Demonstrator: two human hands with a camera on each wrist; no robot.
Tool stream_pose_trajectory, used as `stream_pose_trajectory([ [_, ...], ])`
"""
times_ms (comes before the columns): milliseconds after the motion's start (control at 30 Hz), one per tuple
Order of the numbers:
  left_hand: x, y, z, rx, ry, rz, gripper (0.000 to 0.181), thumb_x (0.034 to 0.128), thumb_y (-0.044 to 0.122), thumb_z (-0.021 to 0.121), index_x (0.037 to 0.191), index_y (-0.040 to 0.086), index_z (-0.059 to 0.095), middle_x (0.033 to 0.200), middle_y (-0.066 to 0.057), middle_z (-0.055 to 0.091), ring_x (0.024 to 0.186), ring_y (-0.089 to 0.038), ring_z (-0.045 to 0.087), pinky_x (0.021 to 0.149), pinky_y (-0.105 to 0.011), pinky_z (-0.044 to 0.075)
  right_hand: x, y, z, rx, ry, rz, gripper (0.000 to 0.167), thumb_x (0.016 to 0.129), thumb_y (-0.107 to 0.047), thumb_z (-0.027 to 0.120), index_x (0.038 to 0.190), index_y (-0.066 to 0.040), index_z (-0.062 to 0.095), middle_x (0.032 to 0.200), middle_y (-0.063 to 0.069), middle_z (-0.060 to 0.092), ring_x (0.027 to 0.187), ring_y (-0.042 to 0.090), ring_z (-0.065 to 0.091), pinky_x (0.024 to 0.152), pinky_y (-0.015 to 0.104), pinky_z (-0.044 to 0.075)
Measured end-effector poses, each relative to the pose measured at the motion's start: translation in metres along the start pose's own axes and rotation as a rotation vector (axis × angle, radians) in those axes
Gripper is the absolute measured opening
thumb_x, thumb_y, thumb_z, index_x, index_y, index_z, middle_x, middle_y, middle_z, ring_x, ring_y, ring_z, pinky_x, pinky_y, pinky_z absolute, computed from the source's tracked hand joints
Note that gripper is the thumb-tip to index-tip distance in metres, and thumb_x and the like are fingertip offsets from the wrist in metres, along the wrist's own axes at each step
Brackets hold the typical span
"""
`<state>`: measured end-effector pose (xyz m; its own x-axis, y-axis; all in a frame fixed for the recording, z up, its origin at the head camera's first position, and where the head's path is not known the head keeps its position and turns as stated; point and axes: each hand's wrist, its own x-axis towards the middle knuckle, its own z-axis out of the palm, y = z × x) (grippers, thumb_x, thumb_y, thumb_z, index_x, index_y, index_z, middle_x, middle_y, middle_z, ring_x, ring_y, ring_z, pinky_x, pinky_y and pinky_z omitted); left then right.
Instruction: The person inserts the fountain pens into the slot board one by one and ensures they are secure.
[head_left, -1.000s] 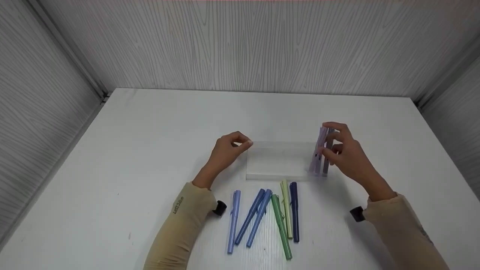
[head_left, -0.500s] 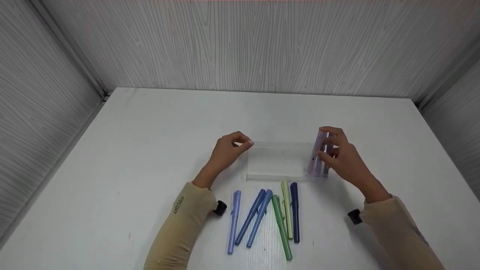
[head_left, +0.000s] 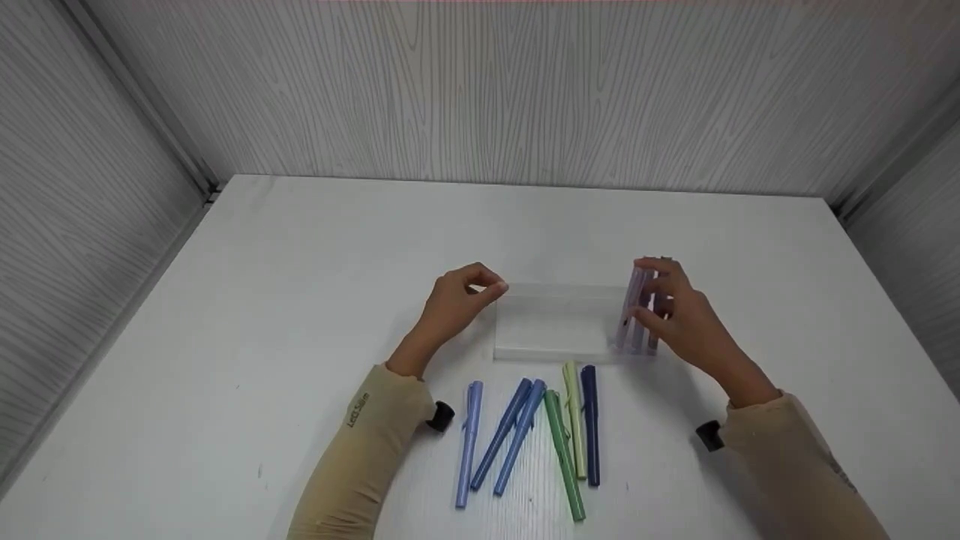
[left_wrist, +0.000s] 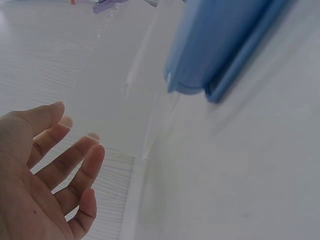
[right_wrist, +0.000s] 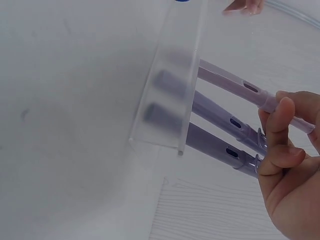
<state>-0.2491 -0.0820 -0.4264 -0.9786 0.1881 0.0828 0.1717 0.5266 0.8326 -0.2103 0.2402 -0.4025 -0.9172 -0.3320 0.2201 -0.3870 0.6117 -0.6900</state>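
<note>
A clear plastic pen case (head_left: 555, 354) stands on the white table. My left hand (head_left: 459, 304) pinches its upper left corner between thumb and fingers; the left wrist view shows fingertips at the clear edge (left_wrist: 75, 127). Three purple pens stand side by side at the case's right end, their lower ends behind its frosted front lip (right_wrist: 170, 100). My right hand (head_left: 682, 315) holds the pale lilac pen (right_wrist: 227, 82) between thumb and fingers. The mid-purple pen (right_wrist: 212, 110) and the darker purple pen (right_wrist: 212, 145) lie beside it, partly hidden by the fingers.
In front of the case several pens lie on the table: a light blue pen (head_left: 468, 442), two blue pens, a green pen (head_left: 564, 454), a yellow-green pen (head_left: 574, 420) and a navy pen (head_left: 591, 424). Grey wood-grain panels (head_left: 480, 90) enclose the table's back and sides.
My right hand has shifted slightly down and left, and the purple pens have come closer to even in the case. The left hand and the loose pens stay put.
</note>
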Motion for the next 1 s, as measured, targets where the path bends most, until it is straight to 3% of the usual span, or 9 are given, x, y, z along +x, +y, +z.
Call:
stream_pose_trajectory([
  [267,0.000,-0.001,0.001,0.000,0.001,-0.009,0.022,0.0922,0.038,0.064,0.102,0.019,0.070,0.106,0.000,0.070,0.093,-0.017,0.063,0.079,-0.032,0.053,0.002,0.000,0.001,-0.057,0.000,-0.006,0.060,0.092,-0.004,0.062,0.142,-0.015,0.030,0.098,0.012,0.060,0.064,0.011,0.050,0.055,0.023,0.044],
  [500,0.000,-0.001,0.001,-0.013,0.000,-0.024,0.023,0.0916,0.039,0.064,0.101,0.019,0.070,0.107,0.000,0.070,0.093,-0.017,0.063,0.078,-0.032,0.053,0.005,-0.003,0.001,-0.131,0.090,-0.073,0.062,0.086,0.001,0.069,0.141,-0.010,0.041,0.092,0.011,0.057,0.070,0.010,0.046,0.057,0.021,0.041],
  [767,0.000,0.000,0.000,-0.003,0.005,-0.021,0.023,0.0919,0.037,0.064,0.102,0.018,0.070,0.105,0.000,0.070,0.094,-0.018,0.063,0.079,-0.032,0.053,0.008,-0.012,0.000,-0.208,0.113,0.010,0.063,0.086,-0.002,0.069,0.143,-0.014,0.045,0.100,0.014,0.057,0.079,0.020,0.050,0.060,0.024,0.042],
  [1000,0.000,0.003,-0.001,0.004,0.006,-0.021,0.020,0.0921,0.035,0.065,0.101,0.018,0.070,0.105,0.000,0.071,0.095,-0.018,0.064,0.083,-0.034,0.053,0.010,-0.019,0.000,-0.318,0.141,0.062,0.063,0.086,-0.007,0.072,0.142,-0.017,0.048,0.105,0.017,0.058,0.077,0.023,0.054,0.055,0.029,0.044],
])
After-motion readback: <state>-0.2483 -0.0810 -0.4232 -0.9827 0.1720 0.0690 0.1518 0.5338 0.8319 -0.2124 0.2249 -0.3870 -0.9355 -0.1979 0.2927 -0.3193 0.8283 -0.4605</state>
